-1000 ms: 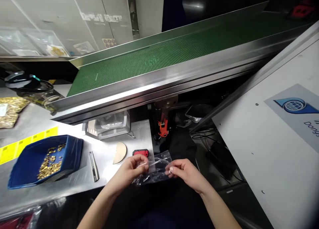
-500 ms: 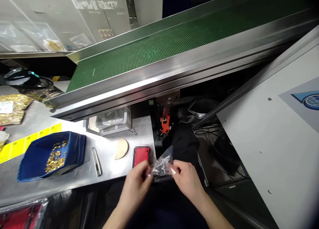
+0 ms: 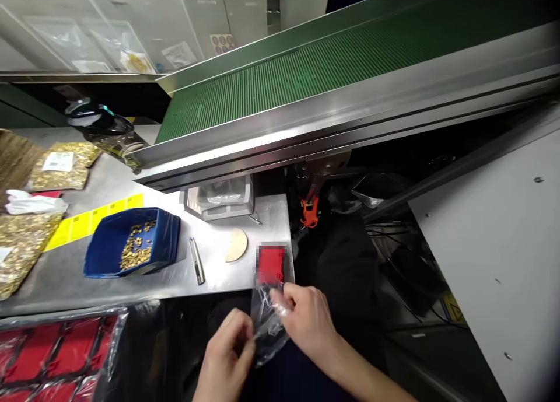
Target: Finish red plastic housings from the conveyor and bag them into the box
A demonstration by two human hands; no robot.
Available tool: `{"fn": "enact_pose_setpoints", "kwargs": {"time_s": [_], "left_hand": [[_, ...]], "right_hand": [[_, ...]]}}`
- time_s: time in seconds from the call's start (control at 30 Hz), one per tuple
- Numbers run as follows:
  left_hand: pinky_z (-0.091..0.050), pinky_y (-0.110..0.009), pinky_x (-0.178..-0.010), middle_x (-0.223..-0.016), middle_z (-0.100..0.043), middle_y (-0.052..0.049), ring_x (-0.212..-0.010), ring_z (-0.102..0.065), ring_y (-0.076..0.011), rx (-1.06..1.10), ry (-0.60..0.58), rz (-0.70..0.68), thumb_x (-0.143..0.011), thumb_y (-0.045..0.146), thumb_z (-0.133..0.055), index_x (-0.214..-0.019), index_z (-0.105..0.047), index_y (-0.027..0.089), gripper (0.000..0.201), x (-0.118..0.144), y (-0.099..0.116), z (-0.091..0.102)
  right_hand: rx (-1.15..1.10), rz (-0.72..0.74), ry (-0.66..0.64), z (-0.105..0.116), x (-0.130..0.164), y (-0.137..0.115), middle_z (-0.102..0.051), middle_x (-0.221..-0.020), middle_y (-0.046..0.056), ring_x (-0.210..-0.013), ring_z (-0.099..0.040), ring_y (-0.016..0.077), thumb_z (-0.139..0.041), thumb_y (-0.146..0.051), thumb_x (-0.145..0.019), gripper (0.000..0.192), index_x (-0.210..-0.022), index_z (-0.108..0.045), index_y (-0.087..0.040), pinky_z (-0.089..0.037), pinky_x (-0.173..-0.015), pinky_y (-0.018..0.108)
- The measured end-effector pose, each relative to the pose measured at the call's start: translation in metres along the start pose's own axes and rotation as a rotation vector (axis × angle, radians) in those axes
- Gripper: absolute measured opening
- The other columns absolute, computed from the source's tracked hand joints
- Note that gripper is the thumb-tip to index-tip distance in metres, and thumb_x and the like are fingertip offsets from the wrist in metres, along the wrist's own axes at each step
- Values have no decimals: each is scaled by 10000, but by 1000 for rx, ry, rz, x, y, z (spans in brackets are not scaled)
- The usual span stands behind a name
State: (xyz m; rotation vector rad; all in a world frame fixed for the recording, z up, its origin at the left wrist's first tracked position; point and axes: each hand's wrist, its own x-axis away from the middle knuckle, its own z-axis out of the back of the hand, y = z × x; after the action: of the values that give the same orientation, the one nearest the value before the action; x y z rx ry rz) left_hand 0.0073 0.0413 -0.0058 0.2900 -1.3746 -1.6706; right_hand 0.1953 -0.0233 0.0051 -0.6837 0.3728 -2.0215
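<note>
Both hands hold a small clear plastic bag [image 3: 266, 320] just in front of the table edge. The left hand [image 3: 227, 355] pinches its lower side with closed fingers, and the right hand [image 3: 306, 320] grips its upper part. Just behind the bag, a red box [image 3: 272, 263] lies on the metal table [image 3: 184, 273]. Further left stands a blue tray [image 3: 131, 247] with small gold parts. A green conveyor belt [image 3: 306, 69] runs behind.

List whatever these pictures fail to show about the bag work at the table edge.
- Head view: contents of the clear plastic bag, lost in glare and creases.
- Red item on the table: pixelated, details unreadable.
- Left hand: wrist cut off by the bottom edge.
- Right hand: its fingertips are behind the bag.
- Gold parts in the blue tray: too small to identify.
</note>
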Motion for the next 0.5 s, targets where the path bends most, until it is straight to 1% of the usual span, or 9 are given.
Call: {"fn": "enact_pose_setpoints", "kwargs": {"time_s": [0.07,0.1,0.13,0.17,0.23,0.27,0.37,0.43,0.5], "left_hand": [[-370,-240,-614,-714,-476,30,-669,-455,-141,21,-113,126,-832,234,-653,-732,-529,207,161,13,-18,6],[-368,-235,-602,-701,-467,35,-656,-445,-136,73,-142,203,-835,281,-677,-741,-541,203,183,19,-27,9],[-368,-231,-588,-688,-459,42,-639,-437,-130,144,-149,274,-832,344,-707,-757,-555,199,223,24,-35,12],[-366,-225,-572,-676,-451,50,-618,-426,-123,218,-137,334,-818,411,-739,-780,-570,197,276,28,-42,16],[-354,-212,-531,-648,-432,68,-570,-397,-105,331,-74,418,-768,519,-791,-815,-590,193,386,36,-54,24],[-347,-206,-508,-639,-429,73,-550,-383,-97,360,-32,441,-744,560,-805,-816,-594,191,432,38,-58,27],[-325,-192,-453,-623,-461,67,-510,-370,-85,369,82,460,-712,641,-805,-789,-602,182,508,41,-62,31],[-305,-186,-447,-591,-479,62,-493,-371,-83,362,135,438,-745,664,-769,-780,-600,181,513,37,-61,29],[-286,-185,-455,-555,-486,58,-482,-366,-82,348,159,399,-792,671,-722,-775,-598,180,507,30,-58,27]], "right_hand": [[-99,-22,-105,-6,-11,-2,-602,-609,-19,-584,-557,133,-531,-433,-1008,410,-667,-598,-214,-265,-582,296],[-165,6,-201,-9,-13,1,-620,-634,-31,-605,-567,130,-613,-470,-959,356,-707,-620,-219,-276,-585,281],[-252,51,-322,-11,-14,7,-661,-704,-41,-651,-593,131,-724,-488,-874,276,-794,-657,-233,-306,-598,261],[-359,84,-449,-14,-12,14,-699,-792,-44,-702,-619,137,-819,-490,-778,301,-900,-684,-250,-348,-617,244],[-619,45,-612,-21,-6,27,-734,-943,-14,-781,-656,148,-883,-505,-694,499,-1078,-689,-253,-437,-666,233],[-770,-46,-617,-26,-4,32,-738,-992,14,-810,-669,152,-862,-531,-721,532,-1125,-684,-234,-475,-691,238],[-1289,-429,-456,-49,-2,27,-727,-1158,95,-888,-699,151,-751,-594,-840,526,-1149,-685,-174,-550,-726,241],[-1579,-631,-349,-66,-8,15,-714,-1225,123,-860,-710,140,-812,-557,-801,516,-1097,-701,-148,-567,-667,215],[-1721,-739,-248,-80,-18,4,-740,-1132,116,-739,-693,108,-890,-476,-736,479,-1020,-711,-134,-543,-563,176]]}}
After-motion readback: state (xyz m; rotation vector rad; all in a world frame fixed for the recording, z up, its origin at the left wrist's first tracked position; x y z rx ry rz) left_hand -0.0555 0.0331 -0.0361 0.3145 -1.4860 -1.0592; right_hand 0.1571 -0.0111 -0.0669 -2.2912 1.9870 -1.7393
